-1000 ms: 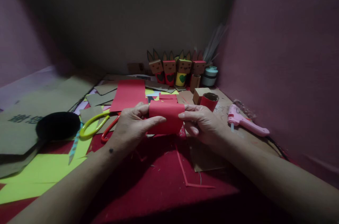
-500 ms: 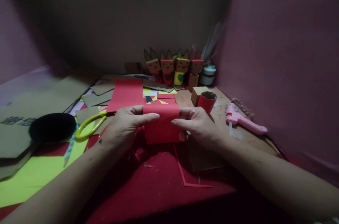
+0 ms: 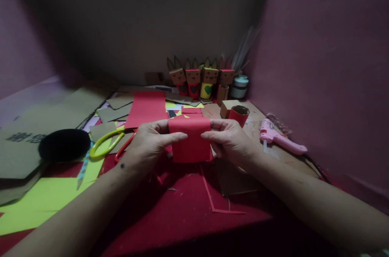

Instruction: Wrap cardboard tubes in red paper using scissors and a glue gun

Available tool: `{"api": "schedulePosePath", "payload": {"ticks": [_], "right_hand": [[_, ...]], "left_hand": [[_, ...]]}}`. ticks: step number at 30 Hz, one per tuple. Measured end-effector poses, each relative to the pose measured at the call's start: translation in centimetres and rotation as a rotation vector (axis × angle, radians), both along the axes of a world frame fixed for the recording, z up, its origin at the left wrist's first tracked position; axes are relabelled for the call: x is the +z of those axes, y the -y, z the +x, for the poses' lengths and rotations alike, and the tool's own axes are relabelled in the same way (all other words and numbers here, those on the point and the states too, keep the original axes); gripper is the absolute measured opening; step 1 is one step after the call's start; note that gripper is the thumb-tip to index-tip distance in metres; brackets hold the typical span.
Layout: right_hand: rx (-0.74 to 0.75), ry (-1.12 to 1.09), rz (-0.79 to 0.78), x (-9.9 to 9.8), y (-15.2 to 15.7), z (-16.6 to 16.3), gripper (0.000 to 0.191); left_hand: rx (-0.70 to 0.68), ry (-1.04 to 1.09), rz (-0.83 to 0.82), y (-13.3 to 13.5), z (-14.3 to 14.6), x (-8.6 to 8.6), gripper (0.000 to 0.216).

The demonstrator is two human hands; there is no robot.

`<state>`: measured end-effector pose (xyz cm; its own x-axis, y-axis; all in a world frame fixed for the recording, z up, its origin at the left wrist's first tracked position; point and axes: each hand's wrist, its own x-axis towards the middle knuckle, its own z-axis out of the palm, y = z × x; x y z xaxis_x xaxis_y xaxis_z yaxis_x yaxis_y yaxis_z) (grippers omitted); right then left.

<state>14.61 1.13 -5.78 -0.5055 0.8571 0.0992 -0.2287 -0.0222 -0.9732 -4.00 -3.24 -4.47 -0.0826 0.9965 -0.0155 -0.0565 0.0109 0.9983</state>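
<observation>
Both my hands hold a small red paper rectangle (image 3: pixel 191 141) upright above the red work surface (image 3: pixel 182 204). My left hand (image 3: pixel 150 143) pinches its left edge with thumb in front and fingers behind. On the other side, my right hand (image 3: pixel 231 139) pinches the right edge the same way. The paper's top edge looks folded or curled over. Just behind my right hand stands a red-wrapped cardboard tube (image 3: pixel 239 114).
Scissors with yellow and red handles (image 3: pixel 112 143) lie left of my hands, near a black round object (image 3: pixel 62 145). A pink glue gun (image 3: pixel 281 139) rests at right. Paper bunny figures (image 3: pixel 199 79) line the back wall. Cardboard pieces, a large red sheet (image 3: pixel 147 107) and yellow paper (image 3: pixel 45 196) cover the left.
The red paper hangs longer and straighter between my hands than a second ago. My thumbs have shifted slightly along its top edge.
</observation>
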Motion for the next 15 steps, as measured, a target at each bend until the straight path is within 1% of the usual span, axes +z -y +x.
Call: {"api": "schedulePosePath", "payload": {"ticks": [3,5,9,12,15], "right_hand": [[0.022,0.054,0.050,0.31,0.00,0.26,0.023],[0.037,0.080,0.048,0.37,-0.12,0.41,0.020],[0.084,0.073,0.043,0.30,-0.17,0.35,0.021],[0.096,0.026,0.073,0.20,0.08,0.14,0.025],[0.073,0.009,0.049,0.07,0.10,0.12,0.024]], "left_hand": [[-0.045,0.135,-0.069,-0.03,-0.06,0.07,0.037],[-0.054,0.188,-0.108,-0.10,-0.12,0.11,0.039],[-0.037,0.199,-0.139,-0.21,-0.11,0.14,0.036],[-0.054,0.210,-0.121,-0.18,-0.10,0.12,0.036],[-0.088,0.178,-0.082,-0.19,-0.26,-0.01,0.035]]}}
